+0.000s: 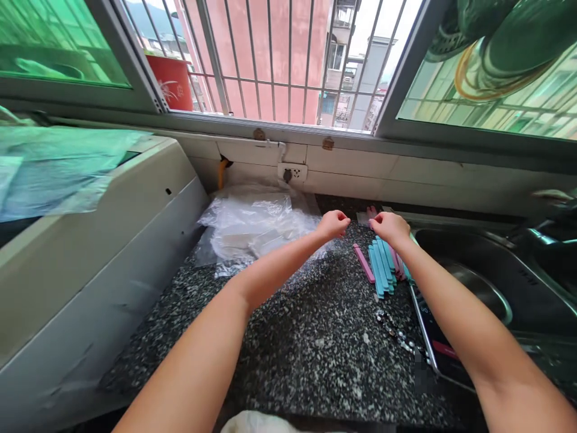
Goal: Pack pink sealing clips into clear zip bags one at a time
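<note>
My left hand (334, 224) is closed in a pinch above the counter, at the right edge of a pile of clear plastic bags (256, 219). Across from it, my right hand (391, 228) also pinches, its fingertips facing the left. Whatever either hand holds is too small or transparent to make out. Between and behind the fingertips shows a small clear packet (363, 219) with pink pieces (371, 211) by it. Below the right hand lies a stack of turquoise bag-sealing clips (381, 267), with a pink clip (363, 263) to their left and more pink ones partly hidden.
The speckled granite counter (306, 349) carries a beaded string (396, 334) and a phone or tablet (444, 355) beside the metal sink (478, 258). A white appliance (166, 192) stands left. A wall socket (293, 173) with a plug sits below the barred window.
</note>
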`<state>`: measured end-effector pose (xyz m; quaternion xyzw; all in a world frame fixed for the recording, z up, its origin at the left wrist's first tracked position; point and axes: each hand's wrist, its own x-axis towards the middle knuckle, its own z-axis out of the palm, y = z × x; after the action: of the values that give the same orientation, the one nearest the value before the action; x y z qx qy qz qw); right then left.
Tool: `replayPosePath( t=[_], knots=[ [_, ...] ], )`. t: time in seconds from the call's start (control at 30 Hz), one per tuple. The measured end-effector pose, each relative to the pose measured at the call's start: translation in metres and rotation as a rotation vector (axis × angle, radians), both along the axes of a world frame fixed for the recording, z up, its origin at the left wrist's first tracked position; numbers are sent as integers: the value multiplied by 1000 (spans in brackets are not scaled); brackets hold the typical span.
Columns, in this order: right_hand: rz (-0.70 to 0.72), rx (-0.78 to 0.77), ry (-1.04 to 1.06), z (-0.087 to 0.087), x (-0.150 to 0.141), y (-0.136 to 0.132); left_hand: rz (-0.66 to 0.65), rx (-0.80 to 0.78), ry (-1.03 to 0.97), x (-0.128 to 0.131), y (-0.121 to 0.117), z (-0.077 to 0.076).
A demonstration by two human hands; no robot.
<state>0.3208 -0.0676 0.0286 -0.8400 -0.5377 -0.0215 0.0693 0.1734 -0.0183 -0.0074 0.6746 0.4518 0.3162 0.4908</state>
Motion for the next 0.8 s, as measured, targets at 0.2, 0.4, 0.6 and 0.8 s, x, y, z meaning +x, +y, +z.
replayPosePath(
  t=[0.2, 0.4, 0.6, 0.8],
  knots=[
    [171, 20, 52, 3, -63, -3, 164, 110, 25, -109, 7, 21],
    [337, -31, 125, -22, -136, -15, 265, 228, 239, -196, -7, 12],
    [428, -83, 168, -42, -188, -21, 156, 299, 607, -208, -46, -9],
    [443, -96, 145, -52, -202, -31, 166, 278, 843, -194, -58, -19]
  ],
)
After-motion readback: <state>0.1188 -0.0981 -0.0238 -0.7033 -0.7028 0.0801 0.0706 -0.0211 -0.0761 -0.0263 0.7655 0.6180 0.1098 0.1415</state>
